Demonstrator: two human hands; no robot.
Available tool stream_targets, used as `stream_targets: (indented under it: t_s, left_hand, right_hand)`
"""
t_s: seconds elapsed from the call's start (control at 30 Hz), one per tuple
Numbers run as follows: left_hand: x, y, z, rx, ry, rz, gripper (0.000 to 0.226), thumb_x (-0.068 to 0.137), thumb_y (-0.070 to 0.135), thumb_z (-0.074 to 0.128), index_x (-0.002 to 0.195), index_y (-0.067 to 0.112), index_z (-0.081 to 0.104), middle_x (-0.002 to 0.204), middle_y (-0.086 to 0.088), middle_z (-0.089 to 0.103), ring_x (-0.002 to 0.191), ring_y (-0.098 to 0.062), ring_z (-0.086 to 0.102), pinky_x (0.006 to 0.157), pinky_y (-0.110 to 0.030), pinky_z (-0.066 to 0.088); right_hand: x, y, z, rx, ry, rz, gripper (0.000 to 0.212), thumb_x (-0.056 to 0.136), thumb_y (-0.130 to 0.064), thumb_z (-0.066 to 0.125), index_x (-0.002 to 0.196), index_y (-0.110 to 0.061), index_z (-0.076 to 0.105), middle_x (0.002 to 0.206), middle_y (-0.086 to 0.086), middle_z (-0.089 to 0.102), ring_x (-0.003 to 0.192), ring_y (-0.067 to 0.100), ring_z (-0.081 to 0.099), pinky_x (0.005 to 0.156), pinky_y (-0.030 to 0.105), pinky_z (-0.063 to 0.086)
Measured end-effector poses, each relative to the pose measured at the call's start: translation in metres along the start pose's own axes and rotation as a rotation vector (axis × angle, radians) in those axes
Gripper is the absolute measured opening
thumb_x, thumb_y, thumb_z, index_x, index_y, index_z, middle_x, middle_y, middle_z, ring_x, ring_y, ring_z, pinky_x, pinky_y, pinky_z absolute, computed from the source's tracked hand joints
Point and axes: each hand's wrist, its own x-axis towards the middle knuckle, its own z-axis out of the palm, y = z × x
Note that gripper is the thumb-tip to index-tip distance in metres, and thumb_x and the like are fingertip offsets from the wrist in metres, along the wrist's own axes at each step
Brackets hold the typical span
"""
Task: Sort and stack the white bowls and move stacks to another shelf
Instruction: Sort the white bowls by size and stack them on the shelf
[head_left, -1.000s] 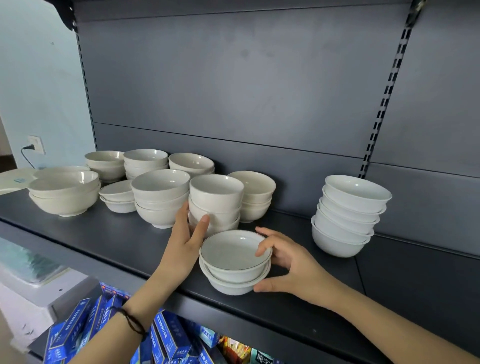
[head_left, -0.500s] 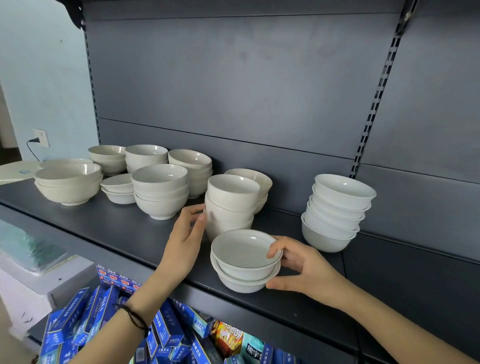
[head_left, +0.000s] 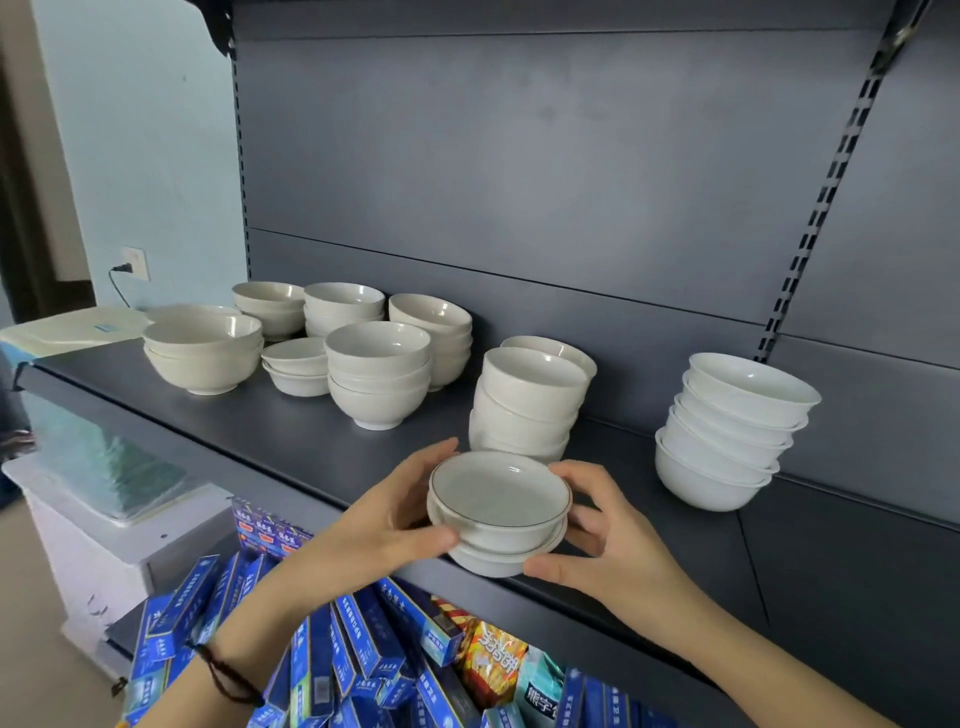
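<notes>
Hands clamp both sides: we see the left hand (head_left: 387, 519) and right hand (head_left: 610, 551) curled round the small two-bowl stack (head_left: 498, 501) at the front edge of the grey shelf (head_left: 260, 415), just before a taller bowl stack (head_left: 524, 410).

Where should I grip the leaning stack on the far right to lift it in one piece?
At the bottom bowl, I'd say, one hand to each side of its wall. The stack leans right, upper bowls nested askew, so a higher grip would likely lift only some. Free the hands first: the left hand and right hand both hold the small stack.
</notes>
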Motion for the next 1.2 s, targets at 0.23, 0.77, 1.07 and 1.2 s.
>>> stream_targets:
  t_s: [0.23, 0.77, 1.07, 1.2]
  left_hand:
    - [0.001, -0.006, -0.039, 0.123, 0.099, -0.025, 0.11, 0.054, 0.042, 0.089, 0.144, 0.042, 0.026, 0.129, 0.03, 0.057, 0.124, 0.001, 0.054, 0.107, -0.024, 0.04]
    - [0.022, -0.022, -0.099, 0.246, 0.234, -0.053, 0.121, 0.039, 0.065, 0.08, 0.146, 0.029, 0.036, 0.134, 0.007, 0.056, 0.122, -0.008, 0.055, 0.106, -0.03, 0.043]
    - [0.022, -0.024, -0.096, 0.276, 0.237, -0.042, 0.126, 0.037, 0.076, 0.078, 0.146, 0.032, 0.036, 0.135, 0.009, 0.057, 0.123, -0.011, 0.055, 0.107, -0.035, 0.044]
    - [0.022, -0.021, -0.095, 0.263, 0.226, -0.043, 0.126, 0.04, 0.073, 0.081, 0.148, 0.032, 0.031, 0.13, 0.015, 0.057, 0.121, -0.008, 0.055, 0.104, -0.026, 0.044]
  right_hand:
    - [0.029, -0.005, 0.052, -0.017, 0.112, -0.005, 0.083, 0.064, -0.026, 0.088, 0.13, -0.044, 0.04, 0.121, -0.031, 0.061, 0.117, -0.003, 0.06, 0.092, 0.015, 0.05]
    - [0.079, -0.001, 0.075, -0.267, 0.844, -0.01, 0.11, 0.057, -0.015, 0.094, 0.14, -0.032, 0.024, 0.134, -0.014, 0.019, 0.132, 0.012, 0.026, 0.107, 0.027, 0.03]
    - [0.099, -0.005, 0.079, -0.086, 0.815, -0.076, 0.143, 0.054, -0.009, 0.096, 0.149, -0.039, -0.006, 0.15, -0.007, 0.028, 0.134, 0.007, 0.036, 0.104, 0.017, 0.037]
    - [0.096, -0.006, 0.071, -0.111, 0.793, -0.024, 0.144, 0.056, -0.012, 0.095, 0.154, -0.034, -0.008, 0.15, -0.012, 0.027, 0.135, 0.005, 0.032, 0.107, 0.026, 0.031]
